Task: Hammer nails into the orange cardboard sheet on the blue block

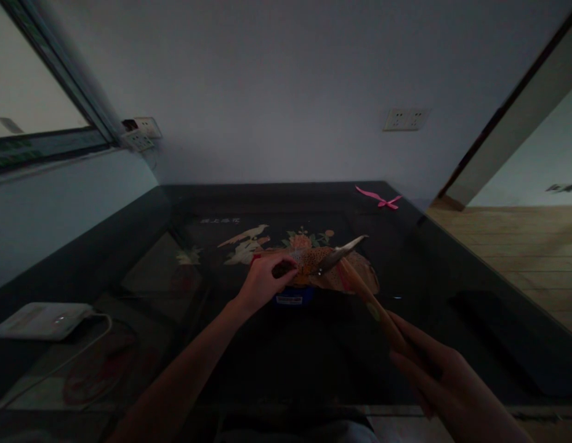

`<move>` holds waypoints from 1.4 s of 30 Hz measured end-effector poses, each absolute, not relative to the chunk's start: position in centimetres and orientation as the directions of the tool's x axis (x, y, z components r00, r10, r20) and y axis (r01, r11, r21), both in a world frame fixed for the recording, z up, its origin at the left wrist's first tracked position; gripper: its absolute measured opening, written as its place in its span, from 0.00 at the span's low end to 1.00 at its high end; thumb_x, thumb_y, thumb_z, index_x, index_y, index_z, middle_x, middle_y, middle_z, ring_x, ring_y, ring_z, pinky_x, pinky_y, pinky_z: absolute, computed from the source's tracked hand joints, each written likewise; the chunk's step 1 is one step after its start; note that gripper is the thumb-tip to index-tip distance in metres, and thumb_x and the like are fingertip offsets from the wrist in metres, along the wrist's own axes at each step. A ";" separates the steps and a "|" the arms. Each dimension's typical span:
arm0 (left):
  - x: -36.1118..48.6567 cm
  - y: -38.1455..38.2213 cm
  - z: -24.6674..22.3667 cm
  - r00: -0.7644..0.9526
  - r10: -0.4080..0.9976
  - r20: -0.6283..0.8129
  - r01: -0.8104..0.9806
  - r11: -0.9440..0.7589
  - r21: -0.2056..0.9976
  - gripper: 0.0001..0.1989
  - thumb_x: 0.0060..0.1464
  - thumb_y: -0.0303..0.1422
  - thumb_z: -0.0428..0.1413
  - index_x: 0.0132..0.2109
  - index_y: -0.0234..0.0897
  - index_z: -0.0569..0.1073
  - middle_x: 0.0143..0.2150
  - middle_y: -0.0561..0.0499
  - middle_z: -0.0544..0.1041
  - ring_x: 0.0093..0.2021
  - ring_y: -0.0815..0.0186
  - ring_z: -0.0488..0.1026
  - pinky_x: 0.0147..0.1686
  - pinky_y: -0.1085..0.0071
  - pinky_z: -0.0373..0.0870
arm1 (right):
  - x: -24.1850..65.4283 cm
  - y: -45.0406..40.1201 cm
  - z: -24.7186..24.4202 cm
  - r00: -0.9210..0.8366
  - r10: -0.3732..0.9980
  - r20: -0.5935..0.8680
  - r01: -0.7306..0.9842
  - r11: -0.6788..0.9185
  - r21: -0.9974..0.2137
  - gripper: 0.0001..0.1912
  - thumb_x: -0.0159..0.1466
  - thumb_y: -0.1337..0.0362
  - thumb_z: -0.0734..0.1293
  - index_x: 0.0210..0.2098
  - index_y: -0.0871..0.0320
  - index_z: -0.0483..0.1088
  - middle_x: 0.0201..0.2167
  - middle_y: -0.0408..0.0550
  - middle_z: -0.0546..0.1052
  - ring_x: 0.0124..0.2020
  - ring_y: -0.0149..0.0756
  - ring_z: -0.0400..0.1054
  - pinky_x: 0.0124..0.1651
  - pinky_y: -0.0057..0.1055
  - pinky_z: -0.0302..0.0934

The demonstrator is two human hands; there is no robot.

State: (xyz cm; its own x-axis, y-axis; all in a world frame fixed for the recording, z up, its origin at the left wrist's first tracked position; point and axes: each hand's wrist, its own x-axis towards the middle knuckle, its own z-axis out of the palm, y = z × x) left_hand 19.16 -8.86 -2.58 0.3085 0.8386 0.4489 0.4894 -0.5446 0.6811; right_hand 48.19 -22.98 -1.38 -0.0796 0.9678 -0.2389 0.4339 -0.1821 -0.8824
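Left hand [262, 280] closed on a dark handle, blade [341, 252] lying across a speckled orange object [313, 261] at mid-table. Right hand [433, 372] gripped round a long wooden stick [369, 301] that slants up to the same object. Dark glass table [452, 258]; pink ribbon [380, 198] at far edge, white device [40, 320] at left.
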 end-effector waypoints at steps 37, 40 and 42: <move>21.8 -8.7 0.6 0.462 0.747 0.478 0.720 -0.631 0.290 0.01 0.54 0.32 0.61 0.36 0.41 0.77 0.35 0.54 0.82 0.38 0.63 0.76 0.59 0.52 0.55 | 48.2 -23.1 -1.5 -0.035 0.987 -0.158 0.399 -0.131 -0.908 0.31 0.62 0.56 0.63 0.63 0.54 0.63 0.21 0.42 0.75 0.16 0.34 0.65 0.16 0.27 0.59; 21.9 -8.6 0.5 0.459 0.753 0.472 0.724 -0.625 0.293 0.01 0.55 0.31 0.60 0.35 0.41 0.78 0.35 0.53 0.82 0.39 0.62 0.76 0.58 0.51 0.56 | 48.2 -23.1 -1.8 -0.034 0.981 -0.189 0.373 -0.164 -0.913 0.30 0.63 0.56 0.63 0.64 0.53 0.61 0.18 0.40 0.73 0.15 0.34 0.65 0.16 0.27 0.58; 22.0 -8.6 0.5 0.457 0.754 0.472 0.726 -0.623 0.292 0.02 0.56 0.31 0.59 0.35 0.41 0.78 0.35 0.52 0.82 0.39 0.62 0.76 0.58 0.52 0.57 | 48.2 -23.1 -1.8 -0.027 0.982 -0.189 0.379 -0.164 -0.911 0.31 0.62 0.56 0.64 0.64 0.53 0.62 0.16 0.39 0.71 0.15 0.34 0.64 0.16 0.26 0.58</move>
State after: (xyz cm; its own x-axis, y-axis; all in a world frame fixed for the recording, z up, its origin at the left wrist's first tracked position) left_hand 21.99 -8.64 0.51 0.4571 0.7540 0.4718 0.7260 -0.6227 0.2917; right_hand 48.21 -23.14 -1.79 -0.0272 0.9817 -0.1886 0.3788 -0.1644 -0.9107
